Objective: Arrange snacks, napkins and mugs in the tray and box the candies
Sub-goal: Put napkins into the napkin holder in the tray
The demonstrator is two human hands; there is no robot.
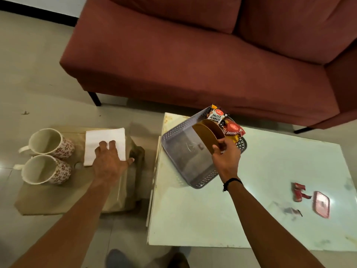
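A grey perforated tray [185, 176] sits on the pale table [251, 219], with snack packets [218, 117] standing at its far end. My right hand [226, 155] holds brown curved pieces [206, 134] upright inside the tray. My left hand [110, 161] lies flat, fingers spread, on a white stack of napkins [100, 140] on a brown paper bag [58, 198]. Two floral mugs [48, 142] [44, 170] lie on their sides left of the napkins. Red candies [298, 191] and a small pink-lidded box [321, 204] are on the table's right part.
A dark red sofa [193, 55] stands behind the table and bag. The brown bag lies on the tiled floor [29, 74] left of the table. Dark shapes at the bottom edge, perhaps my feet [119, 258], are by the table's near edge.
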